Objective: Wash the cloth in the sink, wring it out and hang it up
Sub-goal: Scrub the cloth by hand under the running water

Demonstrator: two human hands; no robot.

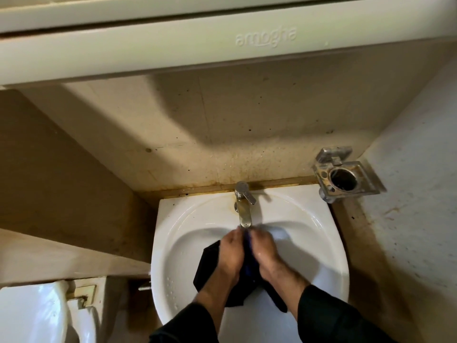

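Observation:
A dark cloth point(206, 264) hangs bunched inside the white sink point(321, 243), with a bluish fold showing between my hands. My left hand point(231, 250) and my right hand point(263, 246) are both closed on the cloth, side by side, just under the spout of the metal tap point(243, 207). The cloth's loose ends droop below my wrists toward the front of the basin. Whether water runs from the tap I cannot tell.
A metal holder with a round hole point(345, 175) is fixed on the right wall. Above hangs a pale cabinet point(222, 38). A white toilet cistern point(37, 313) stands at lower left. Stained tiled walls close in on three sides.

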